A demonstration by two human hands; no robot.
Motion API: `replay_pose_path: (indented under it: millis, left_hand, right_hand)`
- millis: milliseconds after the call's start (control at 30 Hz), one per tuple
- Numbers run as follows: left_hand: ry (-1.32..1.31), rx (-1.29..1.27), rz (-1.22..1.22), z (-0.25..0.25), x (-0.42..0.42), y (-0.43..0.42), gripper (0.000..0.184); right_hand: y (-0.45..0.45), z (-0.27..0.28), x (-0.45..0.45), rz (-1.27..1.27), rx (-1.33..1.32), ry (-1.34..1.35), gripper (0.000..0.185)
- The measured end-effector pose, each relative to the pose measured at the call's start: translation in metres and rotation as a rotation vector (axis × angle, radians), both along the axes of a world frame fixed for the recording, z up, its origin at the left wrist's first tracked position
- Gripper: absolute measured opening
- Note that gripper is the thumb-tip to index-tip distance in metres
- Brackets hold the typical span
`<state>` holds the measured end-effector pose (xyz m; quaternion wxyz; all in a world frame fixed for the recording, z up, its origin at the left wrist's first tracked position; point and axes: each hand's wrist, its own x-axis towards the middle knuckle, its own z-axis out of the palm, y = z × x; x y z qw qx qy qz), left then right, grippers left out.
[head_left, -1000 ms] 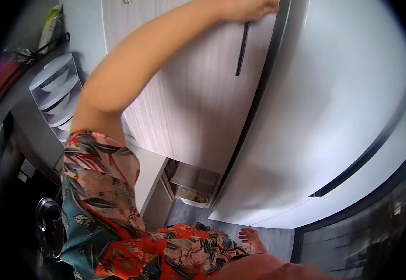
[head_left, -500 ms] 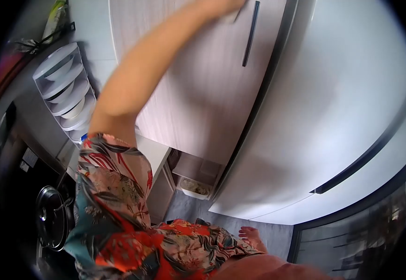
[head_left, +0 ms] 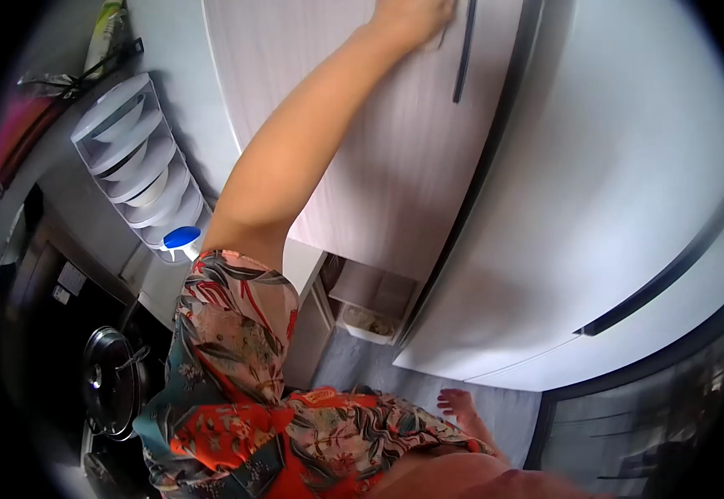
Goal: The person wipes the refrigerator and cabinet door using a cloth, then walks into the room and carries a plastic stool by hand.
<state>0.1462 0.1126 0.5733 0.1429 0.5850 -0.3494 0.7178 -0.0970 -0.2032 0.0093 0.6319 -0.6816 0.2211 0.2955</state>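
Observation:
My left hand (head_left: 416, 18) is raised to the top edge of the view, against a pale wood-grain cabinet door (head_left: 354, 158). Its fingers are curled, close to the left of the dark vertical handle (head_left: 465, 50). A thin pale edge shows under the fingers, but I cannot make out what they hold. The frame's top edge cuts off part of this hand. Low on the right, my right hand (head_left: 458, 402) hangs small over the grey floor, fingers apart, with nothing visible in it.
Right of the cabinet stands a large white fridge (head_left: 612, 191). A white tiered rack (head_left: 141, 166) and a blue-topped bottle (head_left: 183, 239) are on the left. Below them is a lidded pan (head_left: 116, 387). A white bin (head_left: 368, 326) stands low beneath the cabinet.
My left hand has shifted a little right and down along the door, nearer the handle. My view has turned slightly, showing the blue-topped bottle more fully. My right hand appears slightly higher.

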Motion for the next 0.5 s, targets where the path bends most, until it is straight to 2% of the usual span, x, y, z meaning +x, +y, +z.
replay_pose_path:
  millis: [100, 133, 233, 267, 300, 367, 467, 500]
  left_hand:
    - [0.142, 0.091, 0.058, -0.060, -0.004, 0.003, 0.004]
    - [0.099, 0.177, -0.069, -0.076, -0.009, 0.002, 0.003]
    - [0.158, 0.261, 0.080, -0.057, 0.000, 0.011, 0.003]
    - [0.096, 0.139, 0.173, -0.039, 0.003, 0.011, 0.005]
    - [0.043, 0.041, 0.151, -0.017, 0.003, 0.009, 0.008]
    - [-0.031, 0.019, 0.002, -0.005, -0.004, 0.003, 0.012]
    - [0.039, 0.007, 0.157, -0.045, -0.008, -0.002, 0.012]
    - [0.270, 0.027, 0.277, -0.080, -0.010, -0.001, 0.008]
  right_hand:
    - [0.002, -0.010, -0.004, -0.038, 0.050, -0.025, 0.021]
    - [0.001, -0.013, -0.010, -0.034, 0.055, -0.005, 0.021]
    - [-0.003, -0.014, -0.019, -0.028, 0.048, 0.036, 0.021]
    - [-0.004, -0.013, -0.024, -0.018, 0.038, 0.058, 0.020]
    - [-0.004, -0.013, -0.026, -0.006, 0.032, 0.081, 0.020]
    - [-0.008, -0.015, -0.030, -0.049, 0.086, 0.039, 0.019]
    - [-0.001, -0.009, -0.030, -0.103, 0.087, 0.031, 0.020]
    - [-0.001, -0.007, -0.028, -0.118, 0.068, 0.028, 0.020]
